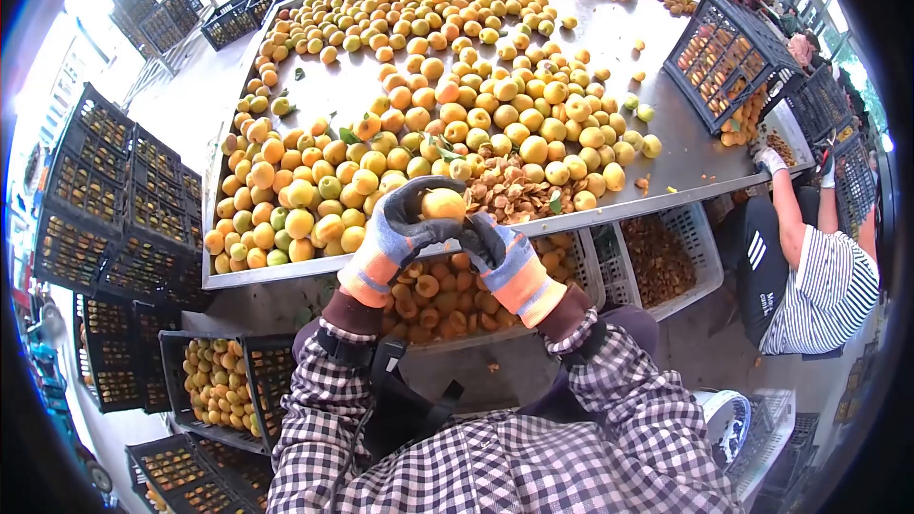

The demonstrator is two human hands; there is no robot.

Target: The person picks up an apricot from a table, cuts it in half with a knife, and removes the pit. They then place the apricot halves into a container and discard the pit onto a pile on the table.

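Observation:
My left hand, in a black-palmed orange and blue work glove, is closed around a yellow-orange apricot. Beside it, my right hand wears a matching glove. Its fingers are curled in close to the fruit's lower right side, and what they grip is hidden. Both hands are over the front edge of a metal table heaped with whole apricots. Just beyond my hands lies a pile of brown pits. Below them, a crate holds split apricots.
A white crate of brown pits stands under the table. Black crates are stacked at left, with another crate of apricots nearer. A tilted black crate rests on the table's right side. A co-worker in a striped shirt sits at right.

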